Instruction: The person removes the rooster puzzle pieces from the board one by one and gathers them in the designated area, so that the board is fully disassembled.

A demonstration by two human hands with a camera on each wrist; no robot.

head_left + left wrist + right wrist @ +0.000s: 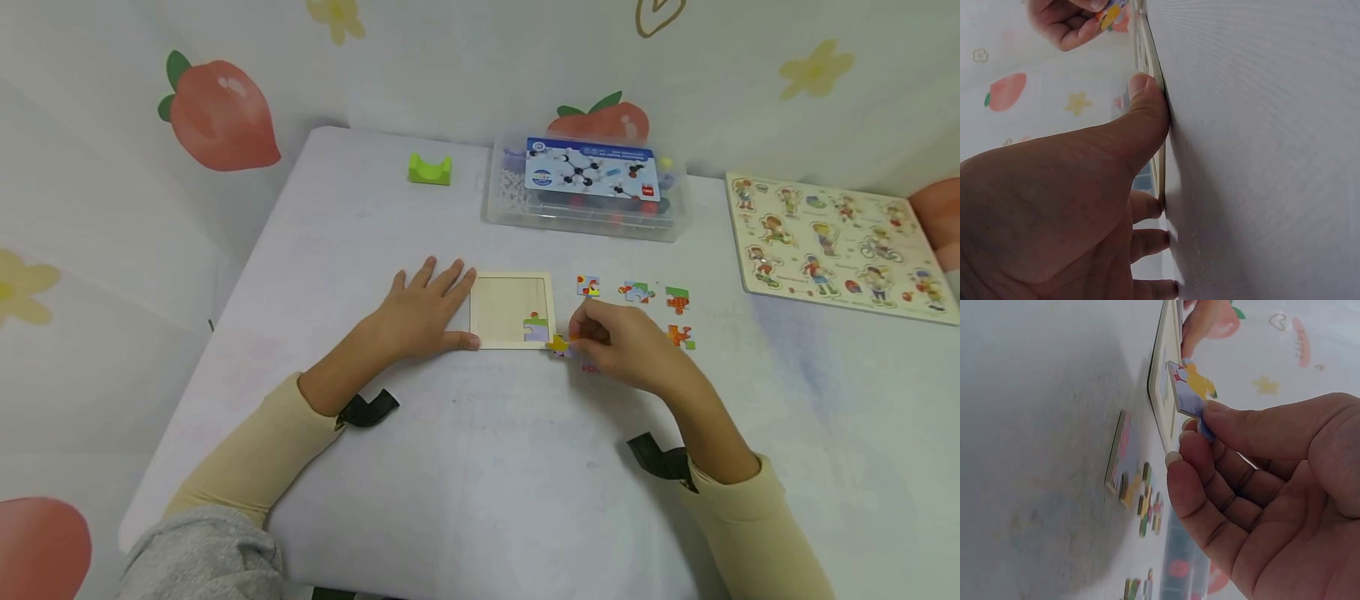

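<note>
A shallow square wooden puzzle tray [498,308] lies on the white table, with a green and lilac jigsaw piece [536,330] in its lower right corner. My left hand [420,321] is spread at the tray's left side, thumb and fingertips touching the frame. Between thumb and fingers my right hand [626,342] pinches a yellow and lilac jigsaw piece [1191,390], raised just by the tray's lower right corner. Under that hand another piece [1124,453] lies on the table, mostly hidden in the head view.
Several loose jigsaw pieces [637,292] are spread right of the tray. Behind stands a clear plastic box [585,218] with a blue and white label. A green notched block [430,171] sits at the back left, and a picture board [847,250] at the right.
</note>
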